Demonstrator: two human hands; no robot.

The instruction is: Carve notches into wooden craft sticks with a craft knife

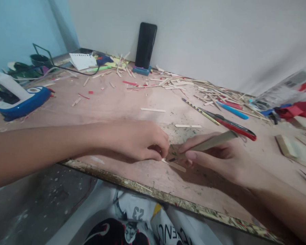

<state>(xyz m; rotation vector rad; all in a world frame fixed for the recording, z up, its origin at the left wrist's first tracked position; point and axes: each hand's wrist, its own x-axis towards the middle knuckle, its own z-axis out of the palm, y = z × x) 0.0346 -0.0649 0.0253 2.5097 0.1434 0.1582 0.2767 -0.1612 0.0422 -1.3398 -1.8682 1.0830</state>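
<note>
near the table's [112, 112] front edge, the left hand [140, 141] pinches one end of a flat wooden stick [178, 167] lying on the surface. right hand [219, 160] grips a slim tool [211, 143], dark tip angled down at the stick (contact with the wood: cannot tell from where i stand). beyond the hands: two loose sticks [188, 126], a pencil [201, 111], a phone [146, 46] propped upright.
</note>
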